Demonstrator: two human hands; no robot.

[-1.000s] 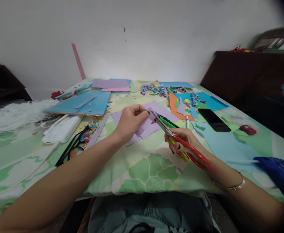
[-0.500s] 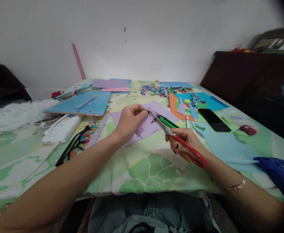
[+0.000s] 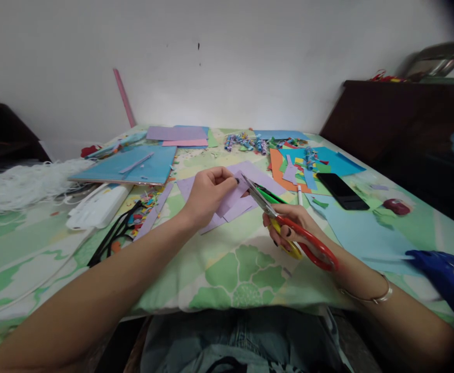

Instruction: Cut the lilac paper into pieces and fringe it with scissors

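Note:
My left hand point(image 3: 207, 196) pinches a small lilac paper piece point(image 3: 232, 198) above the table, fingers closed on its left edge. My right hand point(image 3: 292, 225) grips scissors point(image 3: 289, 223) with red and yellow handles. The blades point up and left, and they meet the lilac piece at its right edge. More lilac sheets point(image 3: 255, 178) lie flat on the green patterned tablecloth point(image 3: 234, 269) under both hands. A green pen or marker point(image 3: 270, 195) lies just behind the blades.
A black phone point(image 3: 342, 191) lies right of centre beside orange and blue sheets with scraps point(image 3: 304, 166). A light blue sheet point(image 3: 361, 235) and a blue glue gun point(image 3: 442, 272) sit at right. A blue board point(image 3: 128, 166), white case point(image 3: 98, 207), black cord point(image 3: 116, 233) and white strings point(image 3: 20, 184) lie at left.
The scissor handles closed a little half a second ago and have spread apart again. Both hands and the lilac piece stay in nearly the same place.

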